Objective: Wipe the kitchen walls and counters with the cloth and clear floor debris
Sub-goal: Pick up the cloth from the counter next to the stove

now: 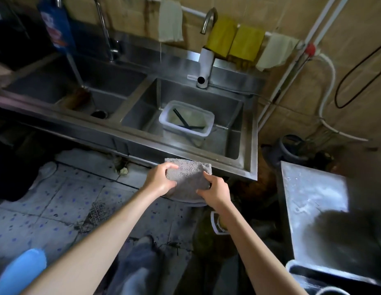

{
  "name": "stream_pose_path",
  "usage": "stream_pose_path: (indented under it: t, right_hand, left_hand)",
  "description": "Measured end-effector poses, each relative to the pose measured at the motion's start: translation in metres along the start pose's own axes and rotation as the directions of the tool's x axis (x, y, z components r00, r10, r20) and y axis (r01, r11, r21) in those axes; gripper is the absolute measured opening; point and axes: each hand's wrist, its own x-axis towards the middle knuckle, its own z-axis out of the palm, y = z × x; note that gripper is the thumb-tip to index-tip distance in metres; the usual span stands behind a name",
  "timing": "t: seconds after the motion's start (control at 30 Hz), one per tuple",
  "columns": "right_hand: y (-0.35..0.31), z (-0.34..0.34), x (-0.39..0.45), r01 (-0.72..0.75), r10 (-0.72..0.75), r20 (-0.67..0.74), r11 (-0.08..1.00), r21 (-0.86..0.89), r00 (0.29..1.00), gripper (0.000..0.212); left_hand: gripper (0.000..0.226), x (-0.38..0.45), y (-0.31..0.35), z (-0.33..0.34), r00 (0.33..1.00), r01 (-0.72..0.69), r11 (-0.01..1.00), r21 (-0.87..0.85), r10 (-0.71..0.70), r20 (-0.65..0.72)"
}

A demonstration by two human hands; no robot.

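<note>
A folded grey cloth [190, 177] is held in front of the steel sink unit's front rim [185, 153], above the floor. My left hand [160, 179] grips its left edge with curled fingers. My right hand [216, 191] pinches its right side, thumb on top. The sink unit has two basins; the right basin [225, 128] holds a clear plastic tub [186, 118] with black utensils inside. The tiled floor [64, 201] below is dirty, with dark specks and a mesh scrap [96, 211].
A steel counter [313, 199] stands at the right, with a dark bin [332, 275] near its front. White and yellow cloths [234, 39] hang on a rail over the sink beside a tap [207, 20]. Pipes and a black cable run down the right wall. Blue object [23, 267] at bottom left.
</note>
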Motion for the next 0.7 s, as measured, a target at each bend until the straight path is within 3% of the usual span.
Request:
stream_pose_path:
  t: [0.37, 0.7]
  right_hand:
    - [-0.046, 0.017, 0.089, -0.177, 0.177, -0.125, 0.984, 0.013, 0.976, 0.07]
    - [-0.046, 0.014, 0.123, -0.231, 0.221, -0.134, 0.971, -0.056, 0.966, 0.069]
  left_hand:
    - [0.049, 0.129, -0.002, -0.029, 0.976, -0.141, 0.987, 0.08, 0.125, 0.181]
    - [0.046, 0.177, 0.0, -0.027, 0.962, -0.161, 0.983, 0.093, 0.135, 0.237]
